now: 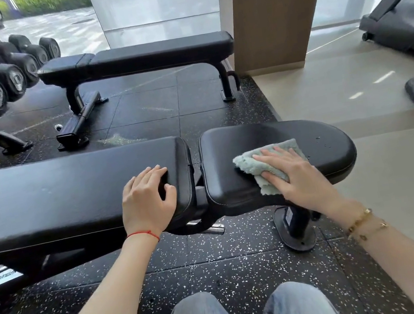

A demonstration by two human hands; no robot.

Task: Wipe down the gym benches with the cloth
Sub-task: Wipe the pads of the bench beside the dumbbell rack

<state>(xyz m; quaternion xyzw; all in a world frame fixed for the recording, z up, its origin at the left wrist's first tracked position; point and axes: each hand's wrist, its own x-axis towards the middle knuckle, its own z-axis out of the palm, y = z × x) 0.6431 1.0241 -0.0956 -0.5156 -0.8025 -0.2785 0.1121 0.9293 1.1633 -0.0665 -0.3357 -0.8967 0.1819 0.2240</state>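
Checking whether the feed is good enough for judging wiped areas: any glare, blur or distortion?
Head view: window glare streaks the near bench's long pad; the seat pad shows droplets sharply; wide-angle bending curves the edges; cloth and both hands are in focus.

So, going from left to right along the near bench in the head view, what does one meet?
Long black padded backrest pad → left hand resting on its right end → gap between the pads → rounded black seat pad, where the right hand presses a pale green fluffy cloth.
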